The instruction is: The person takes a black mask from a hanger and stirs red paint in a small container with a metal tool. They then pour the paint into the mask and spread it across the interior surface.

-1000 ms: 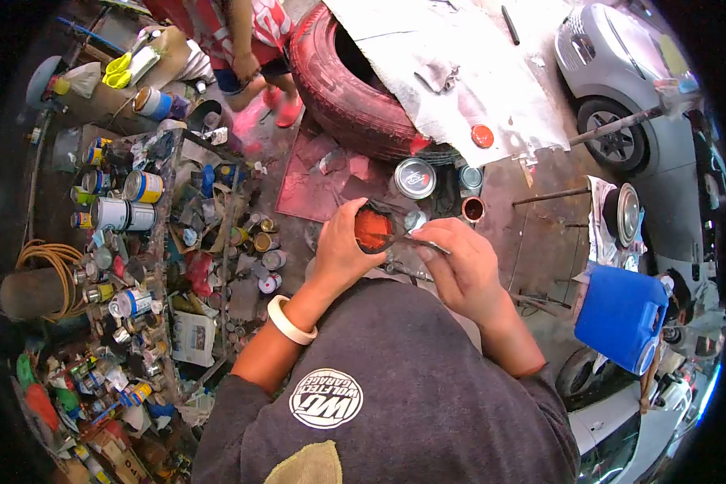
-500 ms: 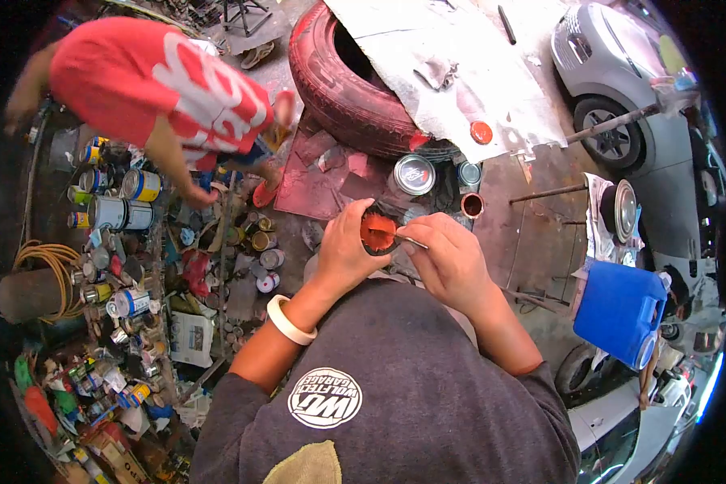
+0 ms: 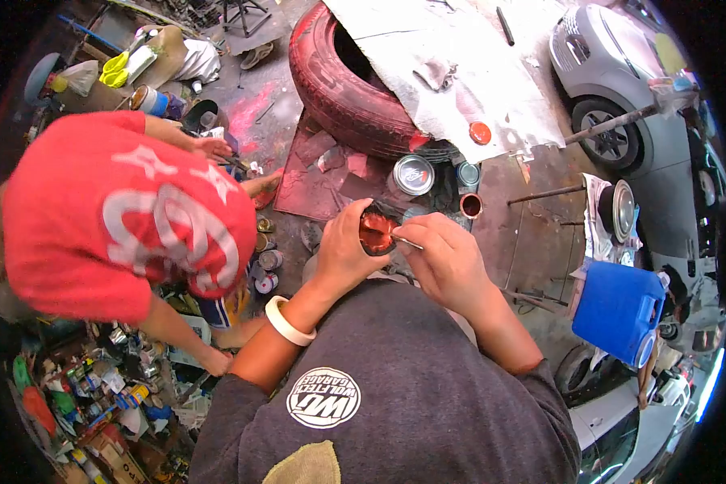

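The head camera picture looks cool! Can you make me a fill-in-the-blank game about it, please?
1. The left hand holds the cup, and the stick is held in the ____ one.
2. The white ring goes around the person's ____ wrist.
3. The starred shirt is mostly coloured ____.
4. The big jug is coloured ____.

Missing words: right; left; red; blue.

Cup [image 3: 378, 252], red paint [image 3: 374, 238] inside, stick [image 3: 409, 242] at mouth
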A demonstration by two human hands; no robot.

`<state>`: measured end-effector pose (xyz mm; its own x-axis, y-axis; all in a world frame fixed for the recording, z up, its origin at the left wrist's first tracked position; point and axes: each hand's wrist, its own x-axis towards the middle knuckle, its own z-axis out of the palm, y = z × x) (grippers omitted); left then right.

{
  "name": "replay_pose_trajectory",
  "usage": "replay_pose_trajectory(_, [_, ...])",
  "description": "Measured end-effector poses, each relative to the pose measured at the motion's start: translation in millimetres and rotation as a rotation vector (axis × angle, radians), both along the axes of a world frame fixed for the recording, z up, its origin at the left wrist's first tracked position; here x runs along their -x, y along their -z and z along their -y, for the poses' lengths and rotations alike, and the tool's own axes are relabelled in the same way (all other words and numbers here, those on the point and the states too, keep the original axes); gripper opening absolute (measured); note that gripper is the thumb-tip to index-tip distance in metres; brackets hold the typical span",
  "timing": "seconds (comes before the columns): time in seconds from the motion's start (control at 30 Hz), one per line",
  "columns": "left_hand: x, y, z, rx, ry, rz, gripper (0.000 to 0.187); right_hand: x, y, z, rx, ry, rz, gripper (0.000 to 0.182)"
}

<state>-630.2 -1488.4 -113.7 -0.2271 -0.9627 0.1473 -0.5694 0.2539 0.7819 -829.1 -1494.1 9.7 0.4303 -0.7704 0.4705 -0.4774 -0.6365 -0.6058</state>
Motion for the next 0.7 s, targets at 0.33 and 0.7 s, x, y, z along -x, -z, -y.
replay_pose_trajectory(0.33, [-1.2,3.6,-1.1,0.032,-0.006,-0.005,0.101,-0.5,2.8,-0.3,-0.008,0.000,0.015,0.030])
replay_pose_trajectory(0.7, [-2.2,0.4,-3.7,0.057,-0.011,0.020,0.103,-1.8,-0.6,0.5,0.034,0.026,-0.043,0.031])
